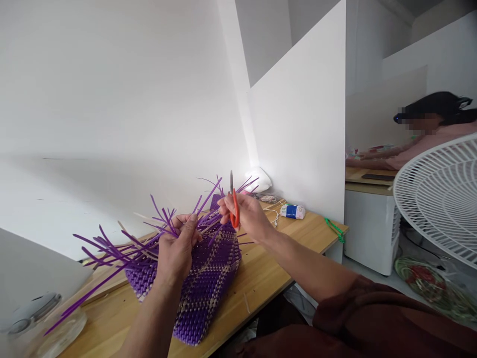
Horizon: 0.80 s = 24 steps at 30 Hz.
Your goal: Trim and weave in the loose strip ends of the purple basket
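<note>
A purple and beige woven basket (208,278) lies on its side on the wooden table, its loose purple strips (112,246) sticking out along the upper edge. My left hand (177,246) pinches one or more of these strips between thumb and fingers, over the basket's rim. To its right, my right hand (248,211) is closed on a pair of scissors (234,206) with orange handles. The scissors point upward, their blades together and apart from the strips.
On the wooden table (268,268) are a blue and white packet (292,211), a white cable and a green braided cord (334,229). A white lamp (260,180) glows in the corner. At right stand a white fan (443,199) and, beyond a partition, a person (439,129) in a cap.
</note>
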Tool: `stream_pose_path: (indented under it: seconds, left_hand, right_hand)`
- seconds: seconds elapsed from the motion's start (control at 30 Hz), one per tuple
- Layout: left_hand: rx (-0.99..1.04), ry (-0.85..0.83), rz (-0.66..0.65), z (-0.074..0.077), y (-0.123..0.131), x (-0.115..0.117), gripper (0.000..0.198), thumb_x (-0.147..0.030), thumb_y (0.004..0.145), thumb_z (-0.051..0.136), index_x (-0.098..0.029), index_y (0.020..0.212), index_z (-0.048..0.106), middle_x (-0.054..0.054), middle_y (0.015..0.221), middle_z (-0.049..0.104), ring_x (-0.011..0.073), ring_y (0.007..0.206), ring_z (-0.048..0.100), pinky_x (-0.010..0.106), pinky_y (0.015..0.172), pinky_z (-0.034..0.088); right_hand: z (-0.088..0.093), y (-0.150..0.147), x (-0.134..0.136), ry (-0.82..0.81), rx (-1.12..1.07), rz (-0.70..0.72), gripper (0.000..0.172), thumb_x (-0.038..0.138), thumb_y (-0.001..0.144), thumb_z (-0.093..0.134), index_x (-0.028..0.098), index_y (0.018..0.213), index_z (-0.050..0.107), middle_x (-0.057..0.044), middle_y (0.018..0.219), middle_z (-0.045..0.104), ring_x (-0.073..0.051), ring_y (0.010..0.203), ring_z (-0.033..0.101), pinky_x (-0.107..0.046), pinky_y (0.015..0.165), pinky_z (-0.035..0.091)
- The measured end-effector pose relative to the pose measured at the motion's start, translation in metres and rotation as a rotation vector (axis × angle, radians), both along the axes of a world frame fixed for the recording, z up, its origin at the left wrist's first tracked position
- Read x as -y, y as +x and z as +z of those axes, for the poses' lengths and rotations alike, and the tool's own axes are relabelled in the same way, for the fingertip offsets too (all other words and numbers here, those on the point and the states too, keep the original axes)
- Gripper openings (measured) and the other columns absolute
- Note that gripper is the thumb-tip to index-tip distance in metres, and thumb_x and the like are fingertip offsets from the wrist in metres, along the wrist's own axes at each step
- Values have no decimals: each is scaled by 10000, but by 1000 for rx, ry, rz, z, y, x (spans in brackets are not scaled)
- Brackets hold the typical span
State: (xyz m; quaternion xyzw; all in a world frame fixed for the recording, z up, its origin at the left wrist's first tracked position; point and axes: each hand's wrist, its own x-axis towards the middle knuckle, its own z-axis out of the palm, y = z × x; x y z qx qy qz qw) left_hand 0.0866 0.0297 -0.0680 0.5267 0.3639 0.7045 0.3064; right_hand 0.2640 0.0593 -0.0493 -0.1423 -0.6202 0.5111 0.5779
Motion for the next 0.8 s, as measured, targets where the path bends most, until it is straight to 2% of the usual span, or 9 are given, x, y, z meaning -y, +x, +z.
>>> stream_pose_path:
  seconds: [0.13,0.3,0.37,0.53,0.8]
  left_hand:
    - [5,13,22,1,3,-1,295,-395,771,785,-184,850,595,-99,481,429,69,457,390,197,551,427]
    - [-12,-2,37,-1,5,0,301,-404,795,765,-207,896,561,-104,482,450,72,451,409,192,545,435]
    - [-36,-8,36,-1,5,2,306,-421,812,749,-210,907,550,-105,489,449,72,451,406,199,550,447]
    - [-99,-13,87,3,13,12,292,-433,848,708,-199,868,534,-86,521,485,81,467,457,192,507,431]
    - [-21,-5,40,5,21,15,290,-378,854,697,-196,762,491,-83,503,482,72,434,447,170,439,389]
  right_hand:
    - [-24,-3,10,-38,151,88,462,618,803,679,159,837,634,-19,769,615,-117,596,642,-181,354,364]
    - [-44,-24,3,-67,255,92,502,681,830,609,179,814,598,31,559,599,-75,341,481,-180,298,291]
    - [-45,-31,1,-49,253,81,506,698,846,575,192,824,580,31,538,610,-79,321,464,-183,301,292]
    - [-43,-41,2,19,250,-9,518,718,867,526,204,832,572,15,612,638,-98,394,538,-199,356,368]
    - [-48,-41,6,60,244,-65,479,684,882,539,210,903,600,22,660,593,-105,466,556,-202,373,397]
